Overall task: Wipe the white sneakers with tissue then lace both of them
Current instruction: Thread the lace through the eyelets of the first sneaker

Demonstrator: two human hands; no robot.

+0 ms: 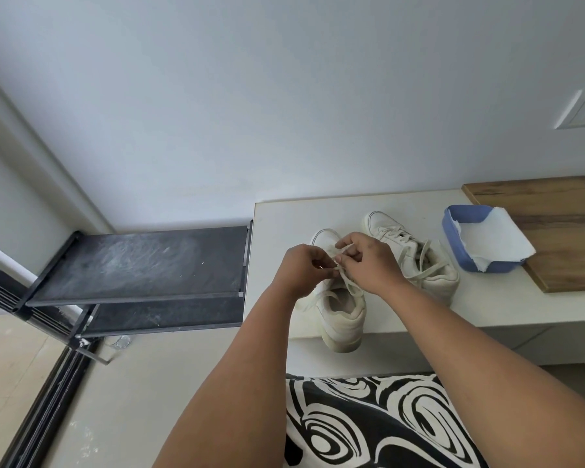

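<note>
near sneaker (343,315): white, under the hands, heel overhanging | far sneaker (416,256): laces loose, right of the hands | tissue (487,243): farther right

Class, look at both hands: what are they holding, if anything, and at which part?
Both the left hand and right hand pinch the lace of the nearer sneaker, at its loose upper stretch above the tongue.

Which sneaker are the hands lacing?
The left sneaker, whose heel overhangs the ledge; both hands pinch its lace. The right sneaker lies untouched near the blue tray.
</note>
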